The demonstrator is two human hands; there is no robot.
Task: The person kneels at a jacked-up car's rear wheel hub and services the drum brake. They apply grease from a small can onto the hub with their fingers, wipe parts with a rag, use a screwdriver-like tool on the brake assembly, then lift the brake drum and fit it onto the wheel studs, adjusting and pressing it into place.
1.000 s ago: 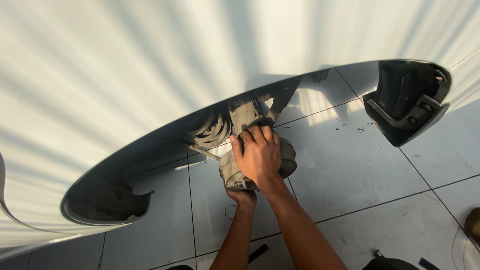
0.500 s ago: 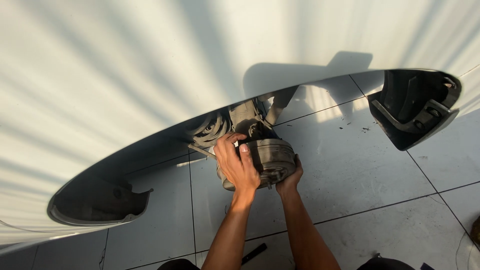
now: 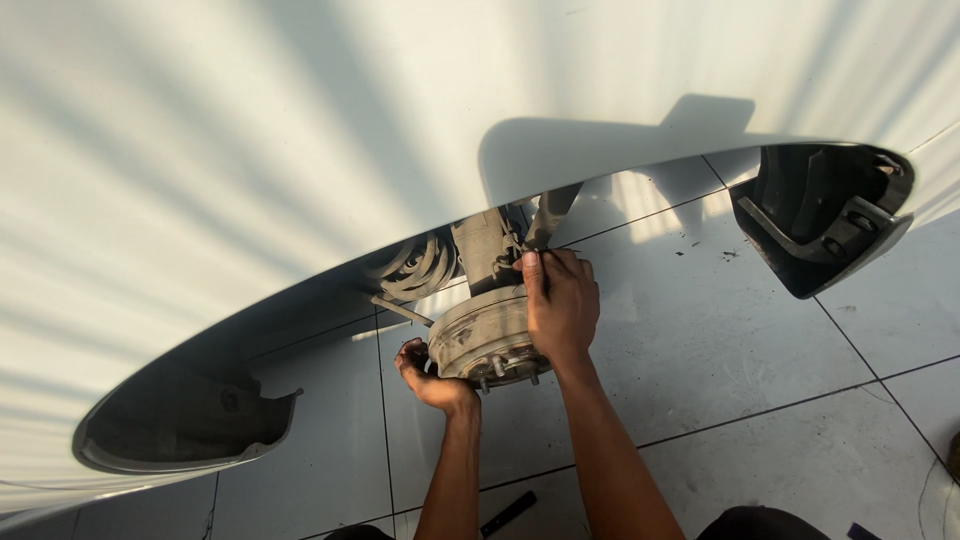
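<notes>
Brake drum (image 3: 487, 338): a round, rusty grey metal drum is sitting on the wheel hub inside the open wheel arch, with short wheel studs sticking out of its face toward the floor side.
Right hand (image 3: 560, 305): it is lying over the upper right edge of the drum, fingers curling up toward the strut above; the grip is pressing flat on the metal rather than closing round it.
Left hand (image 3: 430, 378): it is cupping the lower left rim of the drum from beneath, the grip curling partly round the edge; how tightly it is closing cannot be told.
Car body (image 3: 300, 150): a white panel is filling the top and left of the view, its curved wheel arch edge sweeping from lower left to upper right.
Spring (image 3: 418, 268): a coil is showing just left of the strut, behind the drum.
Strut (image 3: 485, 248): a grey metal column is rising above the drum, touching the right fingertips.
Arch liner (image 3: 822, 215): a dark plastic piece is sitting at the right end of the arch, well apart from the hands.
Floor (image 3: 760, 350): pale square tiles with dark joints are lying below the car.
Dark tool (image 3: 508, 513): a slim black bar is lying on the floor between the forearms.
</notes>
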